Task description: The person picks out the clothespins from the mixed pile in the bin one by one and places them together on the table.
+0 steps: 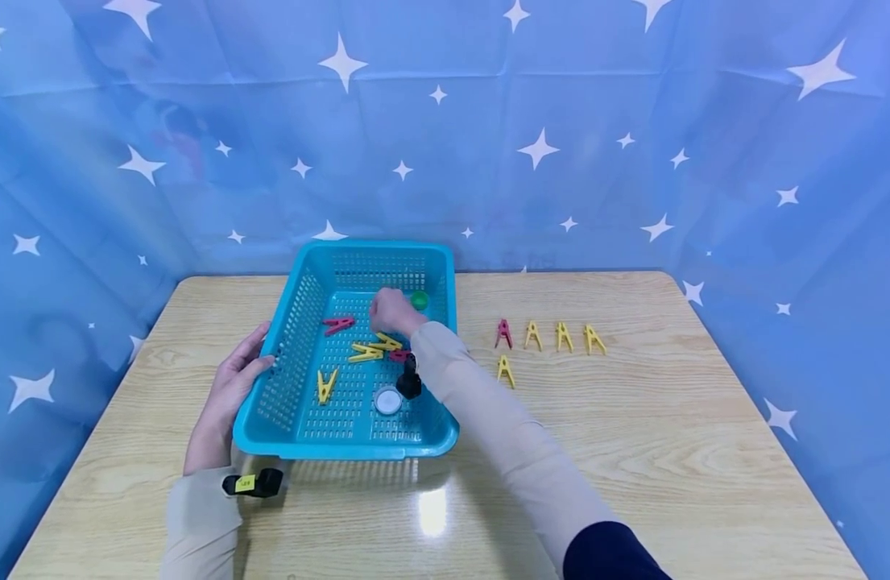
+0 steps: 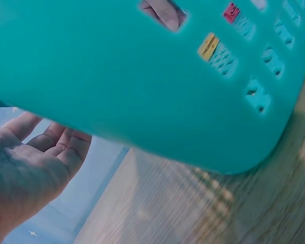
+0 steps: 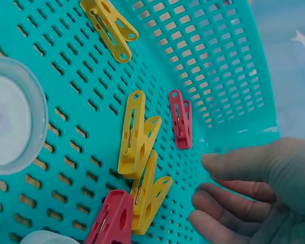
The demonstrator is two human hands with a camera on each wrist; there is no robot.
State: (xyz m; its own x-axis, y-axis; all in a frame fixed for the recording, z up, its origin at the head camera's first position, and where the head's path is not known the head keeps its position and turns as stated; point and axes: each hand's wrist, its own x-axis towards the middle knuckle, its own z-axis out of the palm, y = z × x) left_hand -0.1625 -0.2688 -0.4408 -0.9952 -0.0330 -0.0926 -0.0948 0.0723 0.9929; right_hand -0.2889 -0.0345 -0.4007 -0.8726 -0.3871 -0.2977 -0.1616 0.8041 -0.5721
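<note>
A turquoise plastic basket (image 1: 271, 403) with perforated walls stands on the table's left part. My left hand (image 1: 230, 387) grips its left rim, thumb over the edge and the other fingers outside the wall. Inside the basket, my right hand (image 1: 392, 312) hangs over the far part of the floor; the right wrist view shows its thumb and fingers (image 3: 234, 206) parted with nothing between them. Closest to them lies a red clothespin (image 3: 181, 122). Several yellow clothespins (image 3: 134, 134) and a second red clothespin (image 3: 112, 218) are scattered on the basket floor.
A small round white container (image 1: 388, 400) and a green round item (image 1: 419, 300) are also in the basket. Right of it, a red clothespin (image 1: 503, 333) and several yellow clothespins (image 1: 564, 337) lie on the wooden table (image 1: 633, 451). A blue star-patterned curtain (image 1: 597, 97) hangs behind.
</note>
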